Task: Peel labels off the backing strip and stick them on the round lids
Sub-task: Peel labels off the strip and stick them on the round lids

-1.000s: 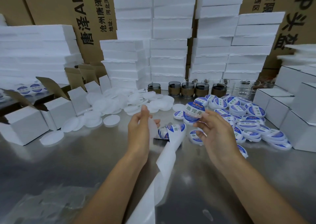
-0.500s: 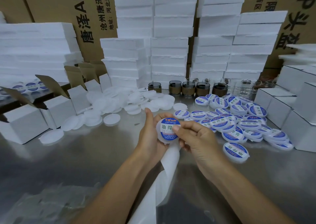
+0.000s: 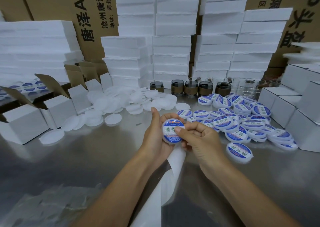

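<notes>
Steel counter (image 3: 86, 166): plain lids (image 3: 121, 100) left, labelled lids (image 3: 242, 123) right.
Left grip (image 3: 155, 136): curled round round lid (image 3: 170, 134), above counter's middle.
Right grip (image 3: 199, 140): pinches same lid, thumb on blue label (image 3: 173, 123).
Backing strip (image 3: 174, 162): hangs beneath both.

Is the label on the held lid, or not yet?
On. The blue label lies flat on the lid that the left hand holds; the right hand presses it with the thumb.

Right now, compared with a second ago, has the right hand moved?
Yes. The right hand has come left, off the pile of labelled lids, to the lid in the left hand, thumb on its label.
</notes>
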Tool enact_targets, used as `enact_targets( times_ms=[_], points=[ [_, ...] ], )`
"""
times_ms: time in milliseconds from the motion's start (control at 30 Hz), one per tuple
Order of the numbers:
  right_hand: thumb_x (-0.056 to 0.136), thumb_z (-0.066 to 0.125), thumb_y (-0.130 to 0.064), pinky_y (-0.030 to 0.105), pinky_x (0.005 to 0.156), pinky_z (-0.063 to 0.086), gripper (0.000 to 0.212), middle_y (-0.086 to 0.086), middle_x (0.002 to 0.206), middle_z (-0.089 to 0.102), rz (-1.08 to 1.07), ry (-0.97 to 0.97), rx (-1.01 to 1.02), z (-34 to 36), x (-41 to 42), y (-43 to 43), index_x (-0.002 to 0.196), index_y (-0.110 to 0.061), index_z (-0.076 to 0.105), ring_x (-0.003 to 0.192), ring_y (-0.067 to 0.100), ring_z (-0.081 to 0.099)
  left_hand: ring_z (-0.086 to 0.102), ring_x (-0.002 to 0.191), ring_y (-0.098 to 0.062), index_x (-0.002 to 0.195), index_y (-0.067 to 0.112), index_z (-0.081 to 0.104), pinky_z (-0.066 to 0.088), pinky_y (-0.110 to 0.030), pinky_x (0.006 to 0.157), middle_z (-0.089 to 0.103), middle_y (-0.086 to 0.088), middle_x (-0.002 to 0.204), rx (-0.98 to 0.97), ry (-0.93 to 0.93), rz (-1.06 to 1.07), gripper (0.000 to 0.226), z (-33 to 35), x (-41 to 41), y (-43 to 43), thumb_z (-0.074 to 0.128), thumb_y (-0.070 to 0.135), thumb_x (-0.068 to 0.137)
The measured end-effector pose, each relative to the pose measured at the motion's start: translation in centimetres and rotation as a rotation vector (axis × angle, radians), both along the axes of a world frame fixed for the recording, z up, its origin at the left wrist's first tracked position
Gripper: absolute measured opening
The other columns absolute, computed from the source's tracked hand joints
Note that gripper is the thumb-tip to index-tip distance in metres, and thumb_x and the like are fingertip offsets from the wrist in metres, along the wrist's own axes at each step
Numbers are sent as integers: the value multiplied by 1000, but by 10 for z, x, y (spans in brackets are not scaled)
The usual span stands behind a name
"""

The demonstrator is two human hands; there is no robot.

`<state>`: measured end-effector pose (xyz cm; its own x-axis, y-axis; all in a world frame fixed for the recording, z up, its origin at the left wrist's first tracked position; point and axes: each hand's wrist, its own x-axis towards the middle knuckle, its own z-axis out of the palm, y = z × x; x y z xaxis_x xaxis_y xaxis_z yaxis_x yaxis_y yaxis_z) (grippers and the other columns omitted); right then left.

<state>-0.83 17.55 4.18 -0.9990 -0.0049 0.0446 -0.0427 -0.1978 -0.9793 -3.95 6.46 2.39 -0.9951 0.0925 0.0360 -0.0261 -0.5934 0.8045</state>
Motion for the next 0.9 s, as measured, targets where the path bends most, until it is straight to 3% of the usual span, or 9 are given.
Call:
enact_targets(
  times_ms=[267, 600, 767, 900],
  points=[
    [76, 73, -8, 17, 47, 47, 13, 13, 66, 66, -6, -17, 0, 0, 0, 1, 72, -8, 61, 42, 6, 51, 67, 65, -18, 78, 8, 60, 54, -26, 54, 67, -9, 73, 15, 0, -12, 63, 0, 2, 0, 26, 59, 91],
    [77, 73, -9, 15, 46, 47, 12, 8, 62, 66, -30, -36, 36, -3, -1, 1, 78, -4, 62, 41, 5, 53, 66, 67, -19, 79, 9, 59, 53, -28, 58, 66, -8, 73, -62, 11, -3, 60, 1, 3, 2, 27, 59, 89],
    [76, 74, -12, 14, 49, 49, 11, 4, 61, 69, -64, -13, 65, -4, -2, 1, 77, -7, 64, 43, 3, 55, 68, 71, -19, 82, 10, 61, 56, -30, 65, 69, -8, 77, -134, 46, 13, 56, 1, 4, 4, 40, 61, 73],
    [76, 74, -11, 14, 46, 47, 11, -1, 53, 66, -128, 7, 20, -3, -3, 1, 74, -8, 64, 41, 4, 56, 71, 84, -22, 87, 14, 72, 58, -30, 68, 73, -8, 89, -183, 131, -12, 31, 2, 7, 3, 62, 38, 72]
  ],
)
